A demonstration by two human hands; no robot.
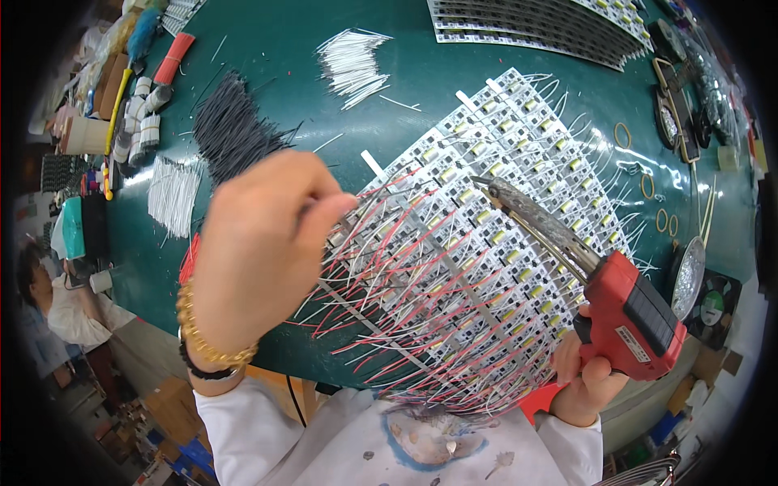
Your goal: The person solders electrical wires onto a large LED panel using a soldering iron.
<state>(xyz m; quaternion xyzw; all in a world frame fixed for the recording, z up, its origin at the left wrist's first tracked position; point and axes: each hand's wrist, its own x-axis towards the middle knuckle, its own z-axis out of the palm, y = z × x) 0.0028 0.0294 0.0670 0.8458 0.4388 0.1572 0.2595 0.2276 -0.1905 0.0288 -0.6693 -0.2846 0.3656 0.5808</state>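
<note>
Far left: one person [74,312], seated apart, beyond the green bench [279,36].

Left side of bench: white rolls [148,130], grouped by the edge; red wire bundle [174,58]; white wire bundle [173,197]; black wire heap [235,121]. Sorted by colour, presumably so each kind can be picked out easily.

Left hand [266,231]: raised beside the panel's left corner, wrist bent, thumb and forefinger curled close together; whether a wire sits between them I cannot tell.

Centre, beyond: second white bundle [352,65], loosely fanned, set clear of the panel.

Centre: circuit-board panel [496,237], one, lying aslant before the worker; red and white wires [389,235] trail from its near side, probably hanging outward to leave the rows accessible.

Upper right: further boards [527,26], standing off, likely to save working room.

Right hand [590,387]: fingers wrapped round the handle of a red soldering gun [636,316], its tip angled over the panel, contact unclear; the grip seems to keep the hand off the metal.

Far right: rubber bands [647,186]; metal dish [689,279].
</note>
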